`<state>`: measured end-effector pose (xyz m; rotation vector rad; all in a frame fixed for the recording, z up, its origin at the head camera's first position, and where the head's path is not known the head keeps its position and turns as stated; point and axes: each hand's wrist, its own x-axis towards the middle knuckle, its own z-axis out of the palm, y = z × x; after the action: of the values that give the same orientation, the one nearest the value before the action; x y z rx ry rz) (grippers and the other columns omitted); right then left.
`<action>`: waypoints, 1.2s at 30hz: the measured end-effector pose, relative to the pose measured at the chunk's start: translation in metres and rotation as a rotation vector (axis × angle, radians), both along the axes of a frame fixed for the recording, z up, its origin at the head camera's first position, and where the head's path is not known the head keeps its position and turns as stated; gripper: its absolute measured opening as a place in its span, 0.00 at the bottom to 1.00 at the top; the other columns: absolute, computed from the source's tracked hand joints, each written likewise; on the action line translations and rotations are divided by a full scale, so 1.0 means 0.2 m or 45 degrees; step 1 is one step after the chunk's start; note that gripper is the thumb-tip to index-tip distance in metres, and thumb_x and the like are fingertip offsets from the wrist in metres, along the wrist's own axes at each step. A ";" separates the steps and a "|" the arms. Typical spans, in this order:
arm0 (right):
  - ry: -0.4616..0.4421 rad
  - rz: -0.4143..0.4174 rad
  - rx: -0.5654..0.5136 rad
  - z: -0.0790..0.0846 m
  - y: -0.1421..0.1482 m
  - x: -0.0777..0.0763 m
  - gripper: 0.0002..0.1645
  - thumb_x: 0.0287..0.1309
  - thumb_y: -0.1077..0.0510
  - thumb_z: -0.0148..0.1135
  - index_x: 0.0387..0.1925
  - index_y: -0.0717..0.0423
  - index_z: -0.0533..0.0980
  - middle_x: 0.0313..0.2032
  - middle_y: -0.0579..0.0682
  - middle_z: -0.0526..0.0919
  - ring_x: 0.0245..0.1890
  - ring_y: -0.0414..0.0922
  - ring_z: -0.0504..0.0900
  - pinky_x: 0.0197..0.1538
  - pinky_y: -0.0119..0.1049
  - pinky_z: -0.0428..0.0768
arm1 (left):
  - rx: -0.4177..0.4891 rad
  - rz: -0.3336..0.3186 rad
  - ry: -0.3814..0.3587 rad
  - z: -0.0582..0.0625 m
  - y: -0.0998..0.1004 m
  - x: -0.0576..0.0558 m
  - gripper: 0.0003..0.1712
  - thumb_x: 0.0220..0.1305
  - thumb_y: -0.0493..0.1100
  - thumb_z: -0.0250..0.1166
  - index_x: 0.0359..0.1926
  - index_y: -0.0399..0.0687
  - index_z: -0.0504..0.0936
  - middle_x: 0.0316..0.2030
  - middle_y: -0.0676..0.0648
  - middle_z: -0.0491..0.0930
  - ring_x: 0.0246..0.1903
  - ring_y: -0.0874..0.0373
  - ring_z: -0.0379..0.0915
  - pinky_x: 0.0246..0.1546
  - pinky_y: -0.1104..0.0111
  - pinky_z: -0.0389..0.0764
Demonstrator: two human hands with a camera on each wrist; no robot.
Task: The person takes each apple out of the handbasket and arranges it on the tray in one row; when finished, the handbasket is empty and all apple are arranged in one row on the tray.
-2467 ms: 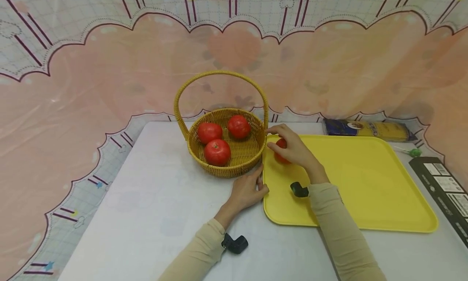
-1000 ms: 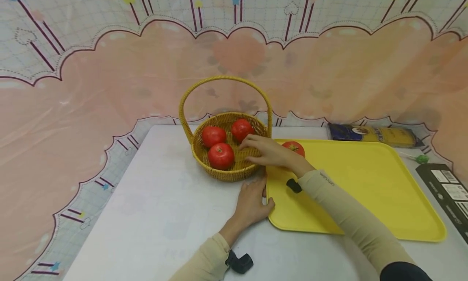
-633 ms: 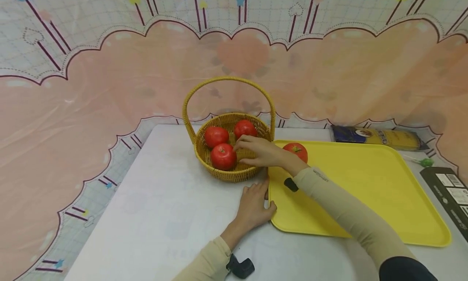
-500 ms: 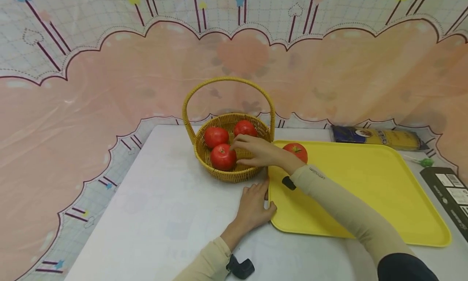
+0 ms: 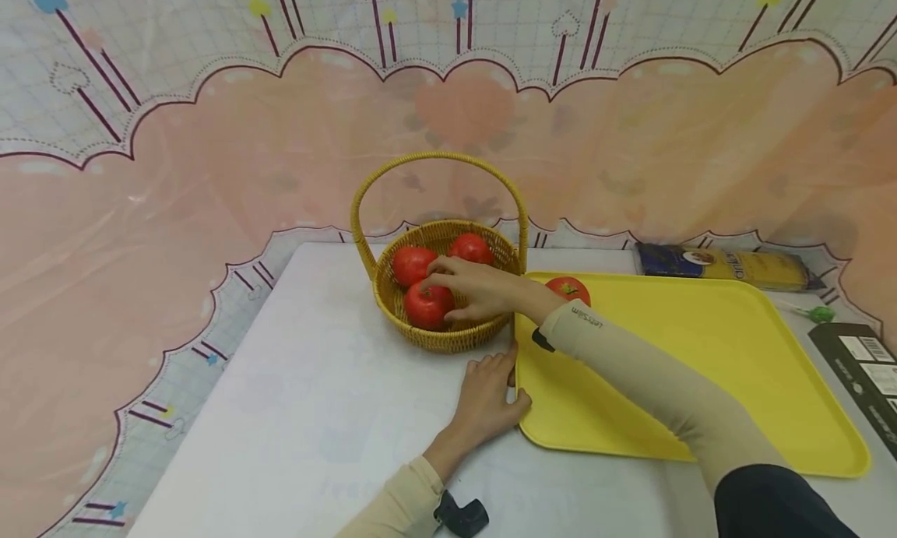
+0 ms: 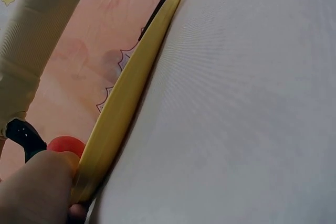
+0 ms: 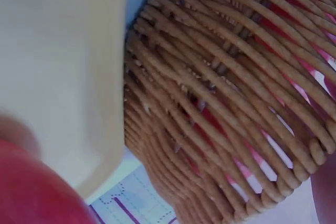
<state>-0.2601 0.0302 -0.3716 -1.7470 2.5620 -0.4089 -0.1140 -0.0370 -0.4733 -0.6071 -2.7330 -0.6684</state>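
In the head view, a yellow wicker basket with a tall handle holds three red tomatoes. My right hand reaches over the rim, its fingers and thumb around the front tomato. Behind it lie the left tomato and the back tomato. My left hand grips the near left edge of a yellow tray; in the left wrist view a fingertip shows below that edge. Another tomato sits in the tray's far left corner, partly behind my right forearm.
A yellow and blue packet lies behind the tray. Right of the tray are a green lollipop and a black box with white labels. Basket and tray stand close together on the white table.
My right hand went from the tomato on the tray into the basket, then farther left onto the front tomato. My left hand stays by the tray edge. The view shifted slightly.
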 end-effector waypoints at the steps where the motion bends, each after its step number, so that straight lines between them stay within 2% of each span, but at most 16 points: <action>1: -0.006 0.004 0.008 0.00 0.00 0.00 0.33 0.54 0.46 0.65 0.61 0.44 0.67 0.62 0.50 0.64 0.62 0.46 0.66 0.62 0.44 0.70 | 0.002 -0.004 0.001 0.00 0.00 0.00 0.39 0.47 0.49 0.59 0.63 0.39 0.70 0.24 0.57 0.67 0.28 0.65 0.61 0.33 0.72 0.55; 9: -0.025 0.080 0.102 -0.01 -0.03 -0.04 0.38 0.54 0.47 0.64 0.66 0.42 0.63 0.64 0.48 0.62 0.65 0.45 0.61 0.66 0.45 0.66 | -0.004 -0.006 0.005 0.00 0.00 0.00 0.39 0.47 0.49 0.58 0.63 0.39 0.70 0.24 0.58 0.67 0.27 0.65 0.60 0.32 0.73 0.54; 15: -0.050 0.066 0.149 -0.01 -0.07 -0.07 0.39 0.52 0.45 0.66 0.66 0.40 0.62 0.63 0.47 0.61 0.63 0.45 0.65 0.66 0.45 0.65 | 0.012 -0.006 0.016 0.01 0.00 0.00 0.39 0.48 0.48 0.59 0.63 0.38 0.70 0.24 0.58 0.67 0.26 0.65 0.60 0.32 0.73 0.53; 25: -0.104 0.070 0.244 0.00 -0.12 -0.07 0.43 0.53 0.43 0.64 0.69 0.40 0.58 0.64 0.49 0.58 0.64 0.51 0.66 0.68 0.53 0.59 | -0.014 -0.020 0.018 0.01 0.00 0.00 0.35 0.48 0.49 0.59 0.60 0.42 0.72 0.24 0.58 0.67 0.28 0.65 0.61 0.32 0.73 0.52; 31: -0.082 0.050 0.286 0.00 -0.13 -0.08 0.42 0.52 0.42 0.64 0.67 0.40 0.60 0.64 0.49 0.58 0.64 0.51 0.65 0.68 0.54 0.59 | -0.004 -0.021 0.024 0.00 0.00 -0.01 0.37 0.47 0.49 0.59 0.61 0.41 0.71 0.24 0.58 0.67 0.27 0.65 0.61 0.32 0.73 0.52; 36: -0.078 0.049 0.297 -0.01 -0.14 -0.08 0.41 0.52 0.43 0.65 0.66 0.41 0.61 0.65 0.47 0.60 0.67 0.52 0.63 0.70 0.54 0.54 | -0.003 -0.020 0.026 0.00 0.00 0.00 0.38 0.46 0.49 0.59 0.61 0.41 0.71 0.24 0.57 0.67 0.28 0.65 0.62 0.32 0.73 0.52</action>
<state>-0.2757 0.0015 -0.3739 -1.6714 2.4171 -0.1524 -0.1145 -0.0377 -0.4725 -0.6330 -2.7133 -0.6596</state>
